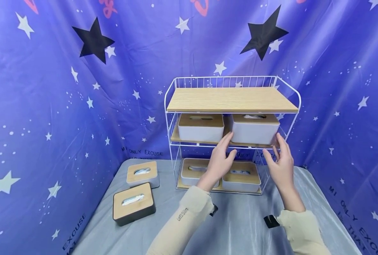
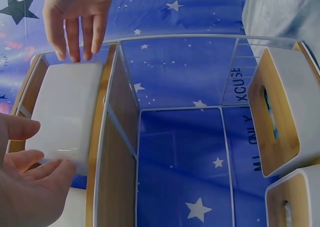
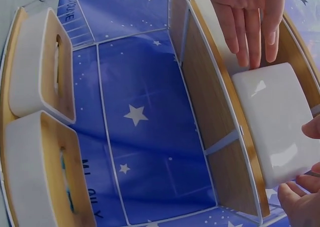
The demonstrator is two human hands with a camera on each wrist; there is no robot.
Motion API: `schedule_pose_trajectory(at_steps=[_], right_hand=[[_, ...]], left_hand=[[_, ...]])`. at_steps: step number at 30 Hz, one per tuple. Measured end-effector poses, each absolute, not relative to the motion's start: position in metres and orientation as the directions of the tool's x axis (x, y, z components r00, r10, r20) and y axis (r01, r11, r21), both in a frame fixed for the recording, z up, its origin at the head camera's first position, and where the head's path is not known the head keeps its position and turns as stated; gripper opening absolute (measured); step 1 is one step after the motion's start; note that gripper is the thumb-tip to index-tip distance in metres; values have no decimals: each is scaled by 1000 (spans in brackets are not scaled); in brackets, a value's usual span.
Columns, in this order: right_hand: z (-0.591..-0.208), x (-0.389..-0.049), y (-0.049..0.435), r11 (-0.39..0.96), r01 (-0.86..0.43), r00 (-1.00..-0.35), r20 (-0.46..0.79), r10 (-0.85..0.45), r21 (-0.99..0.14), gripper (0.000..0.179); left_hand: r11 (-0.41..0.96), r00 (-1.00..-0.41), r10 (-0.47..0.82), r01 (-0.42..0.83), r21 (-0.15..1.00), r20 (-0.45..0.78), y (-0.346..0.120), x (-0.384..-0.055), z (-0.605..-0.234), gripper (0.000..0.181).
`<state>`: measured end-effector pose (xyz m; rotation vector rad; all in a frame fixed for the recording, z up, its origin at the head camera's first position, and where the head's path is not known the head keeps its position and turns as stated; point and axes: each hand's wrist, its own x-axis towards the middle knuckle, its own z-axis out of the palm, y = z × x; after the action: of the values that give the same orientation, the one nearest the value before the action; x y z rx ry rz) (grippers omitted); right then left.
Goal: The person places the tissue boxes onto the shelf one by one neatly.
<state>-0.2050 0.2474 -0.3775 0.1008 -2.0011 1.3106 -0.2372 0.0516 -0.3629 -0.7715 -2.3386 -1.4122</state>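
Note:
A white tissue box with a wooden lid sits on the right of the rack's middle shelf. My left hand is at its left end, fingers extended, fingertips at the side wall. At the opposite end is my right hand, its fingers loosely bent near the corner and thumb apart. In the left wrist view both hands flank the white box; whether the fingertips press on it is hard to tell. Left of it stands a similar tissue box.
Two more white tissue boxes, a left one and a right one, stand on the bottom shelf. A small white box and a black-sided box lie on the grey cloth, left. The wooden top shelf overhangs the hands' area.

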Motion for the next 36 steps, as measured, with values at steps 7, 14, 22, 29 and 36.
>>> schedule_pose_trajectory(at_steps=[7,14,22,29,36], right_hand=[[-393,-186,237,463,-482,-717,639,281,-744,65],[-417,-176,227,447,-523,-724,655,217,-726,58],[-457,-172,215,419,-545,-751,645,141,-726,56],[-486,-169,198,451,-554,-753,653,88,-700,53],[-479,-149,177,474,-532,-785,619,36,-702,44]], left_hand=[[257,-769,329,631,732,548,38,-225,-374,54],[231,-778,311,619,751,545,15,-210,-393,49],[208,-829,259,549,810,495,-25,-195,-429,44],[219,-881,169,470,855,442,-71,-184,-463,40],[348,-908,42,405,845,418,-124,-177,-485,39]])
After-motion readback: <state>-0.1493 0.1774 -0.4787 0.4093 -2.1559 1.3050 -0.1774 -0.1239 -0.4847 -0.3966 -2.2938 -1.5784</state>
